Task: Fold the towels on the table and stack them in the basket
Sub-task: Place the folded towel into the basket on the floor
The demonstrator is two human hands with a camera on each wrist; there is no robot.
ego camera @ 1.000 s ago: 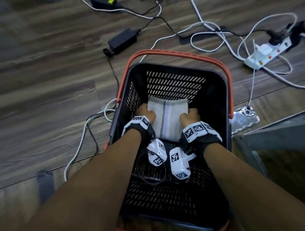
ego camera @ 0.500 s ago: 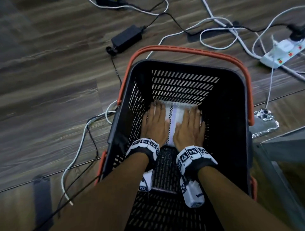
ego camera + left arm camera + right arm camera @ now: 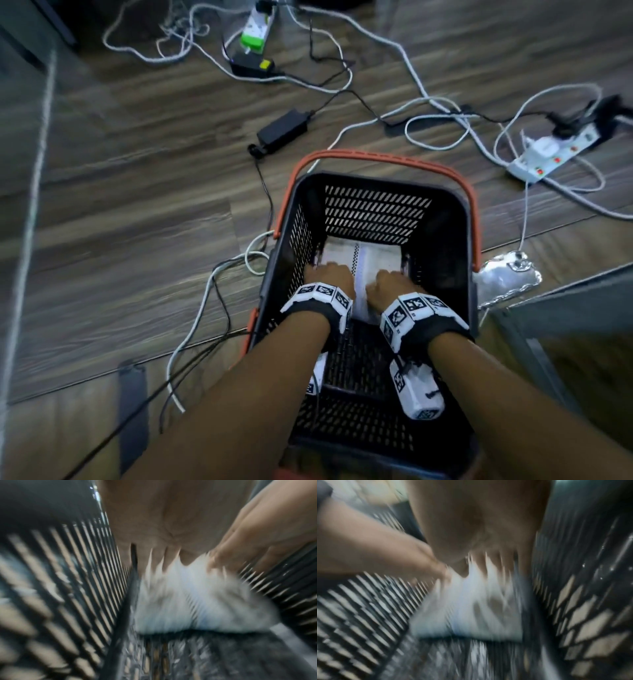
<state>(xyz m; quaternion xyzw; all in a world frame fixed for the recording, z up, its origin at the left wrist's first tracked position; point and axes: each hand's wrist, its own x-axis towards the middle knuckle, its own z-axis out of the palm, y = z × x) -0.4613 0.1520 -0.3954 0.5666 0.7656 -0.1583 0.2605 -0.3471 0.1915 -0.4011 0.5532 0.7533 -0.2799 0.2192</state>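
Two hands down in the black basket (image 3: 445,219), both over the folded towel (image 3: 376,255) lying flat on its floor by the far wall. Left hand (image 3: 329,277) and right hand (image 3: 390,284) look loosely curled, gripping nothing as far as I can tell; wrist views are too blurry to confirm. Cables (image 3: 342,82), a power brick (image 3: 282,128) and a power strip (image 3: 555,154) litter the wood floor beyond. Half a second ago the palms were pressed flat on the towel; now they've pulled back toward the near edge.
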